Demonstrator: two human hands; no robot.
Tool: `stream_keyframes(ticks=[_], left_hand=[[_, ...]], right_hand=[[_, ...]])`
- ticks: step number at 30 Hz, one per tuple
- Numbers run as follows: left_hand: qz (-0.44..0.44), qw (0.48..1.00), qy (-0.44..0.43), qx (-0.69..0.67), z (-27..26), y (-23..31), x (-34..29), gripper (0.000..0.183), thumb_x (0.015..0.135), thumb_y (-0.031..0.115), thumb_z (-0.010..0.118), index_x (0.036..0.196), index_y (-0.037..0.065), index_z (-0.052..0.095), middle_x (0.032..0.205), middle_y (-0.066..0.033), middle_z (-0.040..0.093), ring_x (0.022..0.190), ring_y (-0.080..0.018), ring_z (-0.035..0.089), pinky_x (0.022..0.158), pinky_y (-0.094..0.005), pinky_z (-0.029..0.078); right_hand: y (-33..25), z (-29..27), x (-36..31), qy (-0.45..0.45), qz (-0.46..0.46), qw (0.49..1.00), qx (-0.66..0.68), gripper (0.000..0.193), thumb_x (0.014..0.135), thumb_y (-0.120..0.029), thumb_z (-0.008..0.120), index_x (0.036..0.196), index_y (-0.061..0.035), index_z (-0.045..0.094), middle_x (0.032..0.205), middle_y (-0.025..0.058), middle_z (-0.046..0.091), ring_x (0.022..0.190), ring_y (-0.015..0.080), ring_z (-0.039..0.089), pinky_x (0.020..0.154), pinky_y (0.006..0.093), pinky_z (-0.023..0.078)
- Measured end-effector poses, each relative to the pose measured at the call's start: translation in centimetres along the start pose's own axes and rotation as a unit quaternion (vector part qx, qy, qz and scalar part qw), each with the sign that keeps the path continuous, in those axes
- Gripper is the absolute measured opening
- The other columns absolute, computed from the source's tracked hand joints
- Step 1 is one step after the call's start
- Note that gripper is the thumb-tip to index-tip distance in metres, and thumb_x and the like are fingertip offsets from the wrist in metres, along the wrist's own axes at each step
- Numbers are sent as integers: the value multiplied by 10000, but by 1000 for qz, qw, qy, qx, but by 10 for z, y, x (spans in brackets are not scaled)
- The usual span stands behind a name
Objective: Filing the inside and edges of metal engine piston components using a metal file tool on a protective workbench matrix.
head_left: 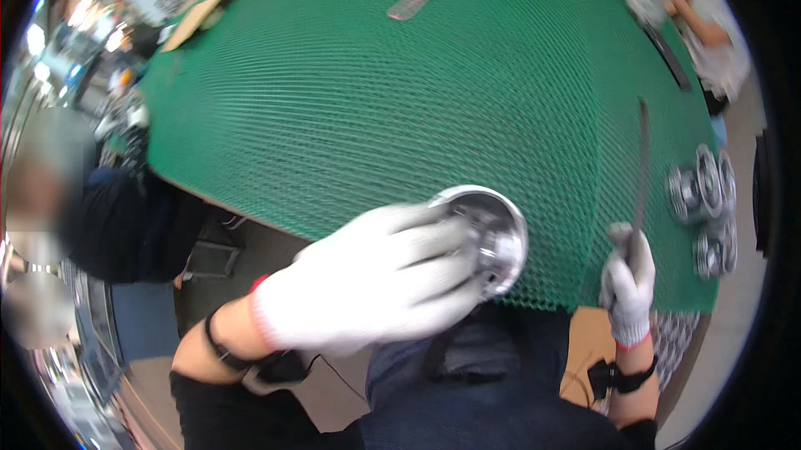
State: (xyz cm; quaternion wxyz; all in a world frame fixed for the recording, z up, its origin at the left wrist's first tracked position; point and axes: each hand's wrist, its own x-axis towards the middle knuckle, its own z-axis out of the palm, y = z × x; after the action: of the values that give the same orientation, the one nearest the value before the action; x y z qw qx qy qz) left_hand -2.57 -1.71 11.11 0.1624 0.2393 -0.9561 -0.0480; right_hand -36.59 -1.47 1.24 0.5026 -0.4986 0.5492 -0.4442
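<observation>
Left hand (pixel 367 279), white-gloved, is clamped around a shiny round metal part (pixel 492 237) at the near edge of the counter (pixel 375 99), fingers wrapped over its left side and rim, so a firm hold. The part looks like a shallow polished disc or cup; its open, hollowed face tilts up and toward the right, and being round it has no real long axis, only a short centre axis leaning up off the green mesh mat (pixel 501 74). Right hand (pixel 630 283), also gloved, is closed on the handle end of a long thin file-like tool (pixel 642 166). The tool's long axis runs nearly straight away from the person toward the far edge, tip up and clear of the part, just right of it and not touching. Judging by this, the step in hand is steadying the part for working with the tool; the next move likely calls for swinging the tool's tip left to the rim while the left grip keeps the part from spinning. More similar metal parts (pixel 705 204) sit grouped near the counter's right edge. A flat grey tool (pixel 411 1) lies near the far edge.
</observation>
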Motion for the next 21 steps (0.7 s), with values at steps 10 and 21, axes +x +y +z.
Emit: stream_keyframes(ticks=[10,21], left_hand=[[-353,843,286,-288,-38,-112,-49,259,814,231,686,968,35,616,960,-119,662,767,-333,668,815,-429,559],[-551,786,75,268,-14,-201,-213,627,820,119,710,1388,30,458,1389,-219,502,1322,-347,446,1109,-415,352]], right_hand=[[17,-12,0,27,-43,995,88,390,825,-82,497,1175,82,449,572,7,423,348,82,389,331,219,362],[8,5,2,-17,16,998,61,415,887,-188,634,1233,1,503,679,-12,501,507,73,448,474,240,353]])
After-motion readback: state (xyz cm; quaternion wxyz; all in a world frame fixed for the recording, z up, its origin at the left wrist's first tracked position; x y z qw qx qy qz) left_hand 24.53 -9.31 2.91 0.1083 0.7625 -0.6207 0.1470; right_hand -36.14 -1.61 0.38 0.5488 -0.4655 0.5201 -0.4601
